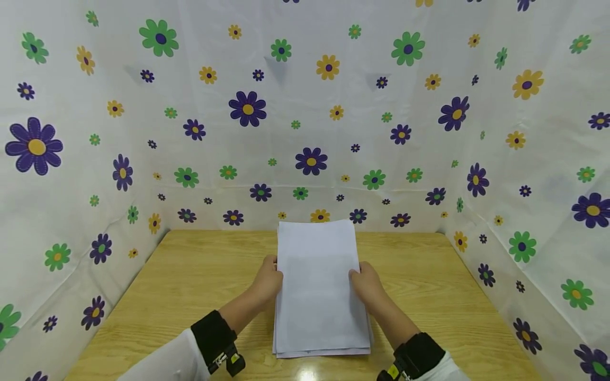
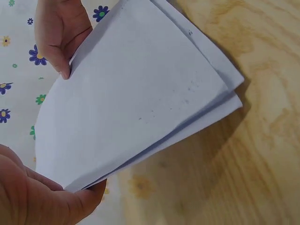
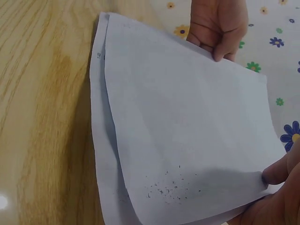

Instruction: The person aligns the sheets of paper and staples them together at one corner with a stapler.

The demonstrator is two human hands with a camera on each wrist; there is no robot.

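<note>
A stack of white paper sheets [image 1: 316,296] is held upright-long between both hands over the middle of the table. My left hand [image 1: 268,280] grips its left edge, thumb on top and fingers underneath. On the opposite edge my right hand [image 1: 369,283] pinches the sheets the same way. The near edges of the sheets are uneven, with lower sheets sticking out past the top one. In the right wrist view the top sheet [image 3: 187,117] has small dark specks near one side. The left wrist view shows the sheets [image 2: 131,93] slightly bowed and fanned apart at a corner.
The wooden table [image 1: 205,275] extends to both sides of the paper. A white flower-printed cloth [image 1: 305,132] hangs behind it and along both sides. Black straps with small cameras sit on both wrists, and a bright reflection shows at the table's near edge.
</note>
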